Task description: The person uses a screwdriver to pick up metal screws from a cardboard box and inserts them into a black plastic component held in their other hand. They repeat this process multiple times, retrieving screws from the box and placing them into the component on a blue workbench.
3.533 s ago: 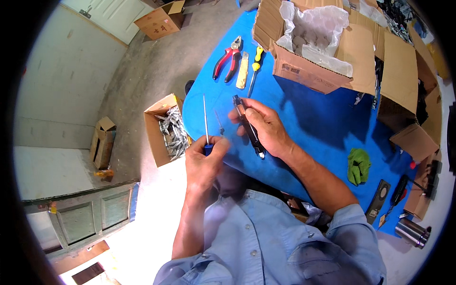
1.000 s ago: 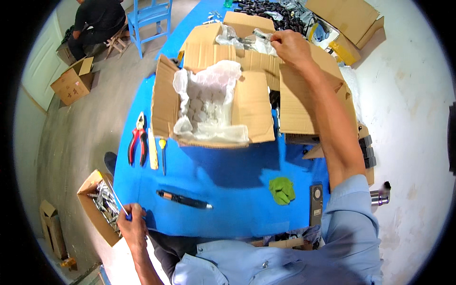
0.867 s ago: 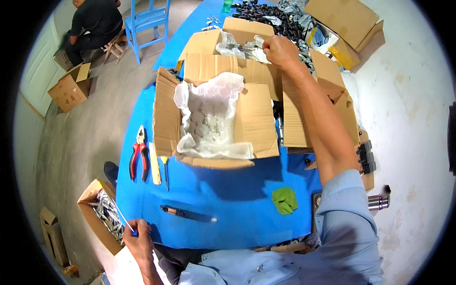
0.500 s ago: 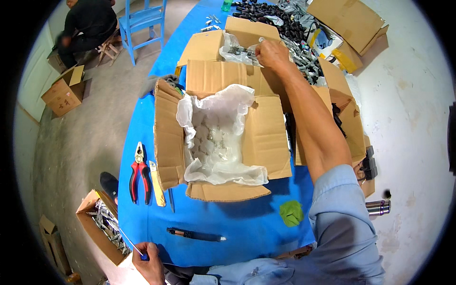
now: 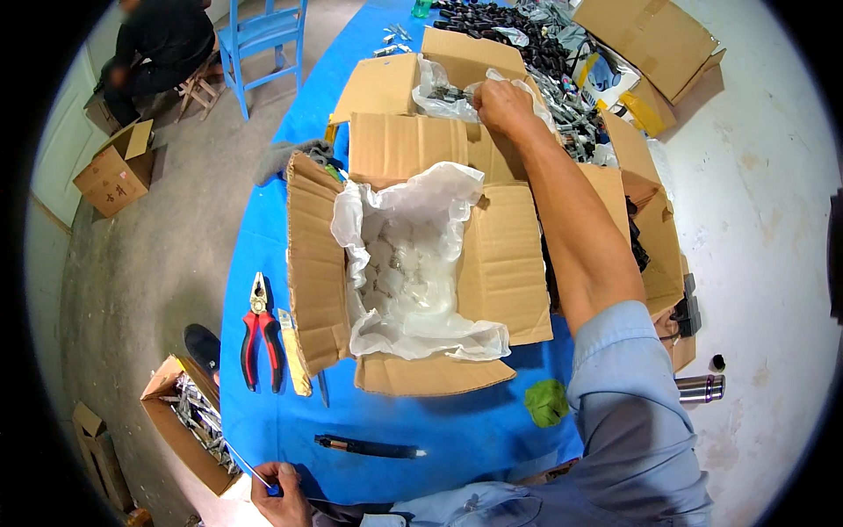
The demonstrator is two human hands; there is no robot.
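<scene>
My left hand (image 5: 283,496) is closed around the blue handle of a screwdriver (image 5: 242,459) at the table's near left edge, its thin shaft pointing up and left. My right arm reaches past the front box to a farther cardboard box (image 5: 378,86). There my right hand (image 5: 507,107) is closed, with fingers curled down at the clear plastic liner (image 5: 433,81); anything in its fingertips is hidden. Small metallic parts show inside that liner. Nearer me, an open cardboard box (image 5: 505,263) has a white plastic liner (image 5: 426,338) with small pale pieces inside.
Red-handled pliers (image 5: 262,338), a yellow utility knife (image 5: 295,356), a black pen-shaped part (image 5: 369,447) and a green cloth (image 5: 546,403) lie on the blue tablecloth (image 5: 439,417). Black and metal parts (image 5: 492,31) pile up beyond. A person (image 5: 162,48) sits at the far left.
The whole view has shifted slightly. A shiny piece seen earlier by my right fingertips no longer shows, and more liner is visible around that hand. My left hand still holds the screwdriver.
</scene>
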